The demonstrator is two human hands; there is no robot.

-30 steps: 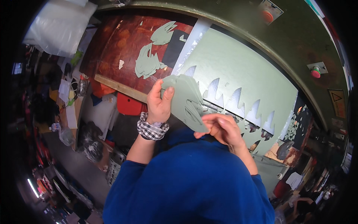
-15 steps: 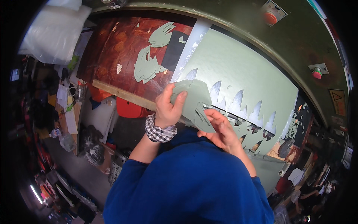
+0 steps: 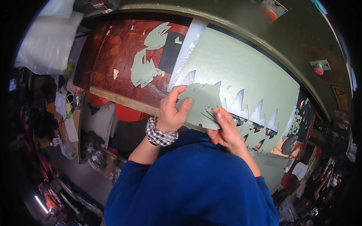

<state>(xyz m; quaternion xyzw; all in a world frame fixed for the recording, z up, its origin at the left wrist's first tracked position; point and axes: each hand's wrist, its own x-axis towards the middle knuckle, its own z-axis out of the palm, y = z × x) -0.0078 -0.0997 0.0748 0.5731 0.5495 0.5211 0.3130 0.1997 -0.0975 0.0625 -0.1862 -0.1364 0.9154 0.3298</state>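
Note:
Between my two hands is a stack of grey-green cut sheet pieces [image 3: 200, 100], with slits and pointed tips along its right side. My left hand [image 3: 173, 111] grips the stack's left edge, thumb on top and fingers underneath. At the slit end, my right hand [image 3: 225, 130] pinches the right edge between thumb and fingers. Beyond them lies a large grey-green sheet [image 3: 245, 62] with a row of pointed cut-outs along its near side. Two more piles of cut pieces, a far pile [image 3: 156, 36] and a nearer pile [image 3: 142, 69], rest on a dark red board [image 3: 103, 60].
A wooden strip [image 3: 120, 100] edges the red board, with a red seat [image 3: 128, 113] below it. Green machine housing with a red button [image 3: 270, 16] and another button [image 3: 319, 69] spans the far side. Clear plastic wrap [image 3: 47, 41] hangs at far left. Small scraps [image 3: 296, 122] lie at right.
The held stack has turned and now lies flatter to view. My right hand has closed onto its slit edge, where its fingers were looser before. The whole view has shifted slightly.

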